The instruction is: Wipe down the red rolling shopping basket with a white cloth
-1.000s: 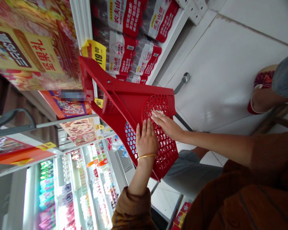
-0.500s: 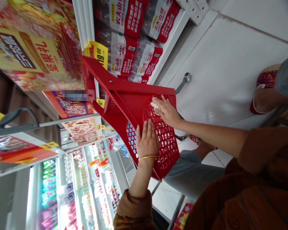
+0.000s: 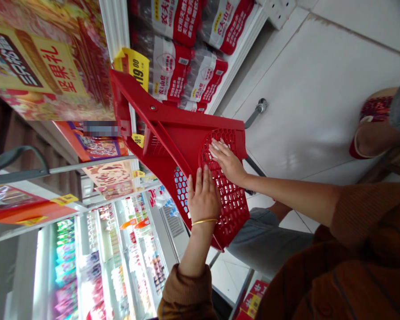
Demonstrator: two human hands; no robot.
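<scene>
Supermarket aisle: shrink-wrapped bottled-water packs fill the shelf behind a yellow price tag. Red plastic shopping basket stands before the shelf, its grey pull handle extended. Left hand (gold bangle at the wrist) lies open and flat on the basket's mesh panel; right hand rests open on the same panel, just beside it, grasping nothing visible.

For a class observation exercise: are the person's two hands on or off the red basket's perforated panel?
On: the bangled hand and the other hand lie flat on the red perforated panel, fingers spread.
</scene>
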